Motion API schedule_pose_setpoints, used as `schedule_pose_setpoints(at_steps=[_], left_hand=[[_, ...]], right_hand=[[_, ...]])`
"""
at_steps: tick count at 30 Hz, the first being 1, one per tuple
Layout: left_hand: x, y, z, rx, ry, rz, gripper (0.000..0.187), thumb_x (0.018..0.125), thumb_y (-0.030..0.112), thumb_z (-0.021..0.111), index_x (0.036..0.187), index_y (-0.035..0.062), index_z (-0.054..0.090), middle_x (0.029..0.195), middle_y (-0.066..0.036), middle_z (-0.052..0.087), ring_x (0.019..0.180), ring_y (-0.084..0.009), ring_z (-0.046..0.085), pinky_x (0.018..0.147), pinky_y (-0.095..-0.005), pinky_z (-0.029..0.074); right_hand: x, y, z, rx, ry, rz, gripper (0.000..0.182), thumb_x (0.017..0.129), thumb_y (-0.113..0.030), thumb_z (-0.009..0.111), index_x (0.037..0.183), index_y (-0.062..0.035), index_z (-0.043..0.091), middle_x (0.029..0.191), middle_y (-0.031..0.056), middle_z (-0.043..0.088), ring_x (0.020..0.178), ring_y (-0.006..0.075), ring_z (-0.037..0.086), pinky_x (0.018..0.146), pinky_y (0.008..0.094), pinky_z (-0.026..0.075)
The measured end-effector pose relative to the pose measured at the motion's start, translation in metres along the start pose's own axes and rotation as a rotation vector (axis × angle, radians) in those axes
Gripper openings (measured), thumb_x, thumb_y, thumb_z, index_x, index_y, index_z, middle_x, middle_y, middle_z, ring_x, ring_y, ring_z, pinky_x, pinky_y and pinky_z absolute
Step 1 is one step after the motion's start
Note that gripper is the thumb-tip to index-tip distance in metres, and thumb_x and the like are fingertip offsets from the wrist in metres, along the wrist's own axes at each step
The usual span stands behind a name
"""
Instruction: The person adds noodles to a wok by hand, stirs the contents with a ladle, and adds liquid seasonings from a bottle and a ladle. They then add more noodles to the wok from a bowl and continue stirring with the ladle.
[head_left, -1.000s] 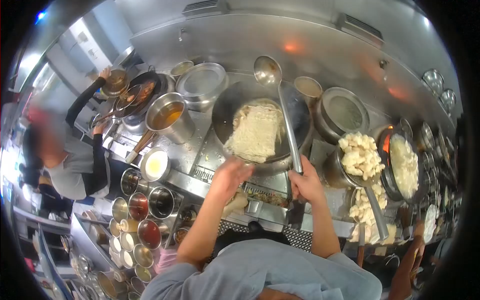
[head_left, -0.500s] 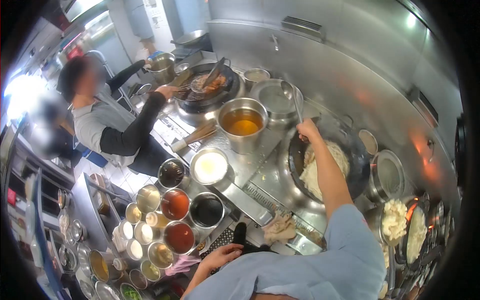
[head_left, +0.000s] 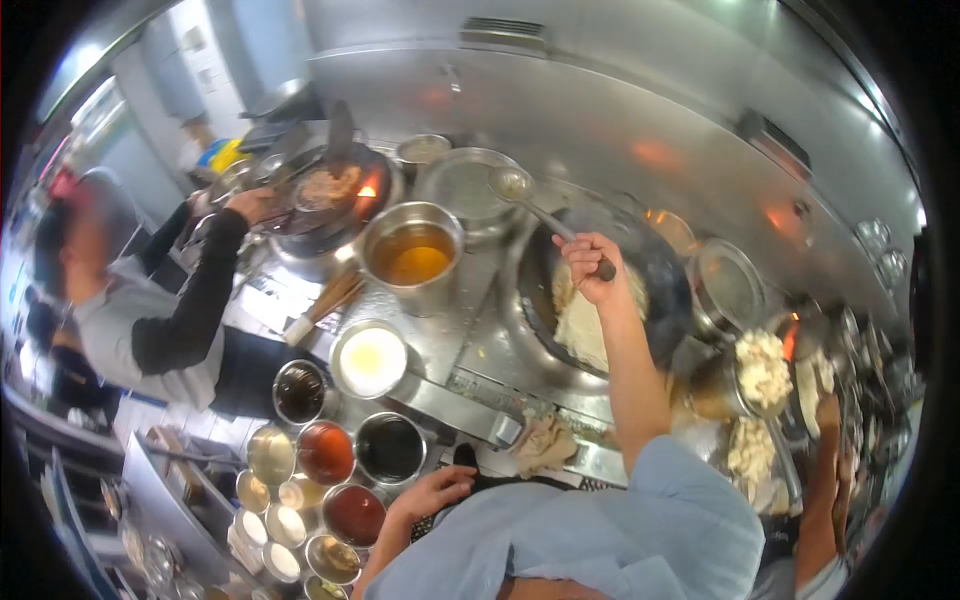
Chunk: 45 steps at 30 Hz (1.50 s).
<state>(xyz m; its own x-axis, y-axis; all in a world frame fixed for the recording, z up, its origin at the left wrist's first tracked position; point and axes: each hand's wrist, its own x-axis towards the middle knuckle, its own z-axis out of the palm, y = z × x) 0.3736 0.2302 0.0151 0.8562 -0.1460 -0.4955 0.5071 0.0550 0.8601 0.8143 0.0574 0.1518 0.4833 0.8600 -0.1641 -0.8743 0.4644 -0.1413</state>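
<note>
My right hand [head_left: 592, 268] is closed around the handle of a metal ladle [head_left: 510, 183], the handle's dark end poking out below my fingers. The ladle's bowl points up and left, by the lidded-looking round pan [head_left: 470, 190]. Below my right hand and forearm sits a large dark wok [head_left: 665, 300] on the range, with a pale, flat mass of food [head_left: 580, 335] in it, partly hidden by my arm. My left hand [head_left: 440, 490] is low near my waist, fingers loosely extended and holding nothing visible, close to a folded cloth [head_left: 545, 447] and several sauce pots.
A pot of amber liquid [head_left: 412, 243], a pot of white liquid [head_left: 369, 360], and a whisk brush [head_left: 330, 305] stand left. Red sauce [head_left: 325, 452] and dark sauce [head_left: 391, 447] pots are nearer. A co-worker [head_left: 150, 320] tends a flaming wok [head_left: 335, 200]; another person's arm [head_left: 822, 470] is right.
The view has swung, shifting the scene leftward. My right hand has turned, and the ladle's handle lies more slanted. Flame now shows in the co-worker's wok, and another person's arm appears at right.
</note>
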Motion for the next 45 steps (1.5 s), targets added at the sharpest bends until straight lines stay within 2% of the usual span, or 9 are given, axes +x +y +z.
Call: schedule_pose_setpoints(at_steps=[9, 14, 17, 24, 29, 30, 37, 39, 45], left_hand=[[0.055, 0.025, 0.01, 0.087, -0.266, 0.056, 0.048, 0.093, 0.025, 0.061, 0.134, 0.0028, 0.049, 0.121, -0.016, 0.06, 0.114, -0.0212, 0.056, 0.096, -0.033, 0.044], [0.054, 0.031, 0.008, 0.137, -0.306, 0.001, 0.047, 0.094, 0.02, 0.06, 0.136, 0.0046, 0.046, 0.124, -0.013, 0.058, 0.117, -0.0201, 0.053, 0.1, -0.034, 0.041], [0.044, 0.043, 0.006, 0.228, -0.331, 0.03, 0.048, 0.094, 0.023, 0.06, 0.137, 0.0052, 0.046, 0.126, -0.013, 0.058, 0.117, -0.0207, 0.053, 0.1, -0.0348, 0.041], [-0.024, 0.021, -0.001, 0.19, -0.098, 0.06, 0.055, 0.094, 0.03, 0.059, 0.14, 0.0053, 0.042, 0.134, -0.013, 0.053, 0.122, -0.0209, 0.051, 0.104, -0.0341, 0.039], [-0.067, -0.117, 0.034, 0.094, 0.31, -0.133, 0.064, 0.09, 0.05, 0.058, 0.134, 0.0045, 0.05, 0.127, -0.016, 0.059, 0.117, -0.0264, 0.056, 0.101, -0.0355, 0.042], [-0.062, -0.173, 0.048, 0.199, 0.427, -0.296, 0.063, 0.089, 0.052, 0.059, 0.131, 0.0046, 0.054, 0.123, -0.015, 0.061, 0.114, -0.0259, 0.057, 0.099, -0.0356, 0.044], [-0.064, -0.274, 0.158, -0.646, 0.644, -0.59, 0.02, 0.088, 0.027, 0.061, 0.096, 0.0112, 0.07, 0.091, -0.003, 0.068, 0.068, -0.0154, 0.06, 0.056, -0.0395, 0.05], [-0.042, -0.345, 0.17, -0.688, 0.323, -0.487, 0.014, 0.082, 0.023, 0.066, 0.089, 0.0123, 0.071, 0.079, -0.002, 0.067, 0.06, -0.0152, 0.057, 0.049, -0.0341, 0.046], [-0.023, -0.382, 0.215, -0.449, 0.337, -0.581, 0.012, 0.074, 0.019, 0.068, 0.08, 0.0088, 0.07, 0.072, -0.006, 0.064, 0.055, -0.0172, 0.055, 0.043, -0.0334, 0.041]], right_hand=[[-0.207, 0.014, 0.023, -0.791, 0.52, -0.182, 0.031, 0.088, -0.011, 0.051, 0.116, 0.0021, 0.053, 0.066, -0.0004, 0.048, 0.045, 0.0064, 0.044, 0.04, 0.019, 0.036], [-0.192, 0.018, -0.015, -2.23, 0.876, -0.319, 0.059, 0.075, -0.011, 0.054, 0.132, 0.0046, 0.044, 0.071, 0.0149, 0.061, 0.046, 0.0213, 0.059, 0.044, 0.0374, 0.046], [-0.119, 0.022, 0.003, -1.814, 0.88, -0.349, 0.058, 0.075, -0.009, 0.052, 0.131, 0.0025, 0.046, 0.068, 0.0141, 0.059, 0.047, 0.0213, 0.06, 0.047, 0.0363, 0.047], [0.102, -0.01, -0.022, -2.005, 0.671, -0.276, 0.024, 0.078, -0.012, 0.056, 0.098, 0.0009, 0.059, 0.059, 0.0086, 0.054, 0.045, 0.0192, 0.056, 0.045, 0.034, 0.044], [0.128, -0.032, -0.034, 0.015, 0.278, 0.047, 0.044, 0.083, -0.002, 0.059, 0.123, 0.0077, 0.043, 0.062, -0.0028, 0.04, 0.051, 0.0098, 0.039, 0.045, 0.024, 0.028], [0.113, -0.027, -0.029, 0.172, 0.154, 0.009, 0.061, 0.082, 0.005, 0.058, 0.134, 0.0149, 0.025, 0.065, -0.0033, 0.036, 0.053, 0.0078, 0.035, 0.045, 0.0226, 0.025], [-0.021, -0.073, -0.017, 0.016, -0.123, -0.001, 0.056, 0.098, -0.01, 0.045, 0.141, 0.0124, 0.018, 0.069, 0.0001, 0.04, 0.049, 0.0065, 0.037, 0.044, 0.0221, 0.031], [-0.072, -0.089, -0.028, -0.039, -0.225, 0.048, 0.055, 0.099, -0.013, 0.043, 0.142, 0.0114, 0.018, 0.076, 0.0018, 0.043, 0.05, 0.0074, 0.039, 0.044, 0.0224, 0.032], [-0.24, -0.097, -0.077, -0.476, 0.019, -0.173, 0.061, 0.097, -0.012, 0.043, 0.149, 0.0, 0.015, 0.083, 0.004, 0.046, 0.059, 0.0115, 0.045, 0.048, 0.0262, 0.038]])
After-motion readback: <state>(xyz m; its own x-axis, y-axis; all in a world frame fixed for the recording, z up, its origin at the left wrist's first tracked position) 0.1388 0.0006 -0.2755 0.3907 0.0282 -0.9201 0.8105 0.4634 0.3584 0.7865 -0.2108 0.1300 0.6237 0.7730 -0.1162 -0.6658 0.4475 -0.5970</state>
